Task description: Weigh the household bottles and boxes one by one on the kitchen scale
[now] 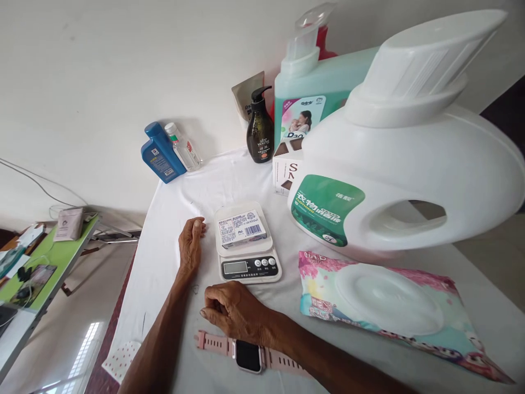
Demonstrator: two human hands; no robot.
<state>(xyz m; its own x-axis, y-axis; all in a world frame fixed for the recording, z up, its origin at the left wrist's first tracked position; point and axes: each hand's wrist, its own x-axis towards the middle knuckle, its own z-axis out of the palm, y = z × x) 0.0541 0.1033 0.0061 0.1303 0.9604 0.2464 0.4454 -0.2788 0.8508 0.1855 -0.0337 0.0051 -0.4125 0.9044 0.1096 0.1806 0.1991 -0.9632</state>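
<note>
A small white box with blue print and a barcode lies on the tray of a white kitchen scale. The scale's little display looks blank. My left hand rests on the white cloth just left of the scale, its fingers curled together, nothing seen in them. In front of the scale my right hand is loosely closed, also with nothing visible in it. Below that wrist lies a smartwatch with a pink strap, partly covered by my forearm. Neither hand touches the box.
On the right stand a large white detergent jug and a wet wipes pack. Behind are a green liquid jug, a dark pump bottle, a blue bottle and a clear bottle. A green table is at left.
</note>
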